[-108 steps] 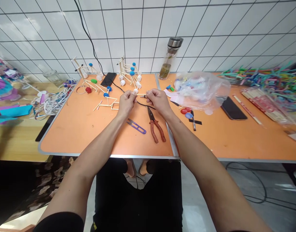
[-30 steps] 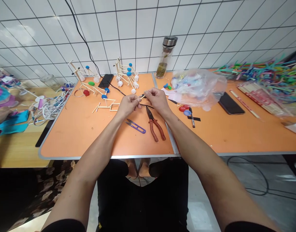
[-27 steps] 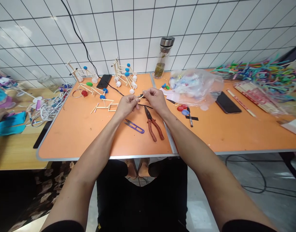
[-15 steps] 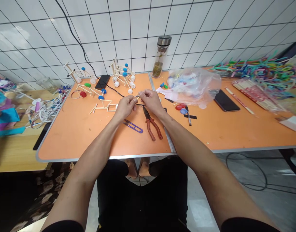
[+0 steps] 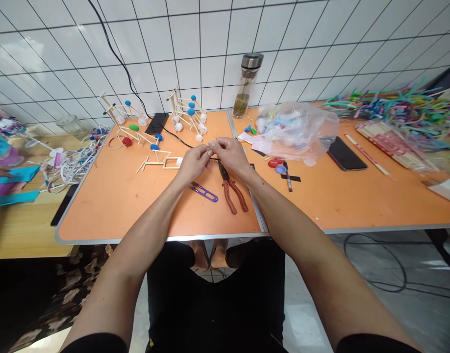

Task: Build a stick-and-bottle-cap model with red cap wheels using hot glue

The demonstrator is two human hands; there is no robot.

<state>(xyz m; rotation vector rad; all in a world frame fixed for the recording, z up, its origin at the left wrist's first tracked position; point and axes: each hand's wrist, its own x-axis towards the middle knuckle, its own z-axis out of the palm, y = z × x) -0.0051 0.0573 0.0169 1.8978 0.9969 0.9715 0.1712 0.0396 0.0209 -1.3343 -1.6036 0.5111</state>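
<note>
Left hand [image 5: 195, 162] and right hand [image 5: 231, 155] have drawn closer; each grip pinched together, anything inside hidden.

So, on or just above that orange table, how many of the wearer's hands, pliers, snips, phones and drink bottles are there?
Hands: 2 (left hand, right hand)
Pliers: 1
Purple snips: 1
Phones: 2 (rear phone, right-side phone)
Drink bottle: 1
Total: 7
</note>
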